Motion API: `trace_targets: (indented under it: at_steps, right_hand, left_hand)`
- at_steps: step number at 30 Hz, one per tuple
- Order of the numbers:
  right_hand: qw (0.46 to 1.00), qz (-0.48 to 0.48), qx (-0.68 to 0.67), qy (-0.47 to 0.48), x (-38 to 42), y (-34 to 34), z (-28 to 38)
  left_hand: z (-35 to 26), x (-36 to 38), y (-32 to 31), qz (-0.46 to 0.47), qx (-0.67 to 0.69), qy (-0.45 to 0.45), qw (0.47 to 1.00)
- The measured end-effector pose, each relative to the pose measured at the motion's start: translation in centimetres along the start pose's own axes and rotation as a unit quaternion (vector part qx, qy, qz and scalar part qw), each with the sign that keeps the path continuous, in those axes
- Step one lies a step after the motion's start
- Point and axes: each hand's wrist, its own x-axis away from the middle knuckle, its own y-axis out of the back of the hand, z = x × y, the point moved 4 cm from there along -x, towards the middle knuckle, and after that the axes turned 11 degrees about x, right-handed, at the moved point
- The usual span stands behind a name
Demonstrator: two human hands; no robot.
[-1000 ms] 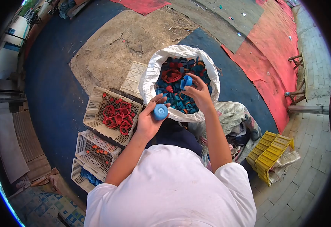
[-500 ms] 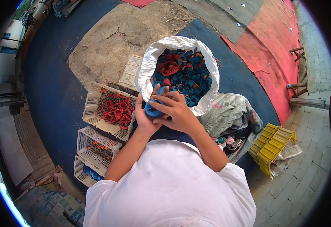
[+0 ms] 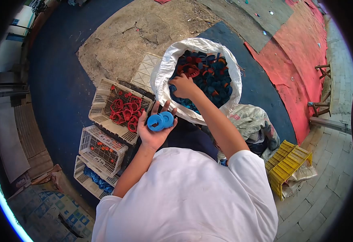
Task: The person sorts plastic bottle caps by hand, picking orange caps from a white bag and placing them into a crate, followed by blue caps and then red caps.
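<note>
My left hand [image 3: 154, 135] is palm up beside the sack's near rim, fingers curled up around blue plastic caps [image 3: 160, 121]; two round ones show in the palm. My right hand [image 3: 183, 86] reaches into a white woven sack [image 3: 166, 64], over its left side. Its fingers are bent together at the pile, and whatever they grip is hidden. Dark blue and teal caps [image 3: 213, 86] fill the sack, with a few orange ones among them. A larger red ring-shaped piece [image 3: 190, 70] lies on top near my right fingertips.
To the left stand a crate of red ring pieces [image 3: 126, 111], a crate with small orange pieces [image 3: 104, 153] and a crate of blue pieces [image 3: 97, 177]. A grey-green sack [image 3: 245, 117] slumps at right, near a yellow crate [image 3: 287, 161]. Wooden stools [image 3: 320, 107] stand farther right.
My right hand has left the blue caps in my left hand and moved up into the sack. My left hand has lowered slightly, with the caps lying in its palm. The view has shifted a little.
</note>
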Motion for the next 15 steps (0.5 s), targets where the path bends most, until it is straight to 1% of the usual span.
trace_targets:
  at_steps: [2,5,8,11,15]
  right_hand:
    - [0.998,0.047,0.037,0.013,-2.0,-2.2,-0.1]
    - [0.996,0.077,0.051,0.02,-3.5,-4.2,-0.7]
    - [0.994,0.075,0.081,0.004,-3.7,-3.7,-0.6]
    - [0.991,0.097,0.098,-0.002,-3.5,-2.4,-0.1]
    - [0.989,0.107,0.102,-0.009,-3.5,-2.6,0.2]
  left_hand:
    - [0.0,-0.1,-0.2,0.006,0.001,-0.001,1.0]
    - [-0.1,-0.2,-0.3,0.004,-0.003,-0.01,1.0]
    - [-0.2,-0.1,-0.1,0.013,0.016,-0.01,1.0]
    - [-0.1,-0.1,0.1,-0.009,0.005,-0.011,1.0]
    - [0.0,-0.2,0.1,-0.01,0.003,-0.002,1.0]
